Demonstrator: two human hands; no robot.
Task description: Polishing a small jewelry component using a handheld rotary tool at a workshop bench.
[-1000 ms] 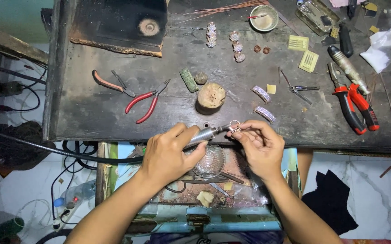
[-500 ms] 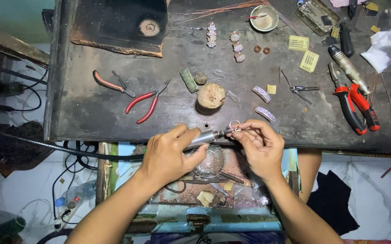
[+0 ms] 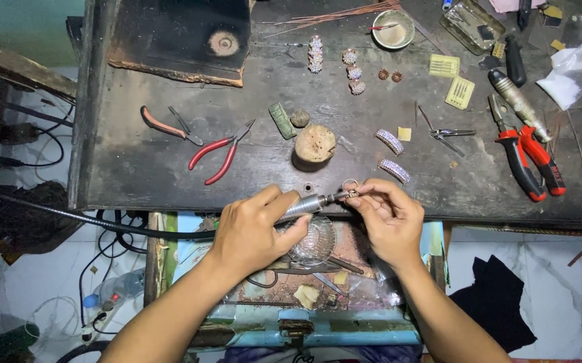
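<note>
- The left hand [image 3: 254, 232] grips a slim silver rotary handpiece [image 3: 307, 204], its tip pointing right.
- The right hand [image 3: 388, 222] pinches a small silver ring [image 3: 350, 184] against that tip.
- Both hands meet at the near edge of the dark worn tabletop [image 3: 136, 175]; a round wooden block [image 3: 314, 143] stands just beyond them.

Jeweller's workshop: scarred workbench [image 3: 170, 181], pliers [image 3: 220, 153], rotary handpiece [image 3: 307, 204] (flexible shaft), rings [image 3: 390, 141].

Rotary handpiece [image 3: 307, 204]: knurled metal, dull sheen. Ring [image 3: 350, 183]: bright polished metal. Bench top [image 3: 170, 168]: dark, matt, scuffed. Round block [image 3: 315, 144]: rough pale wood. 2 pliers [image 3: 531, 161]: glossy red plastic grips. Dish [image 3: 312, 243]: clear ribbed glass.
</note>
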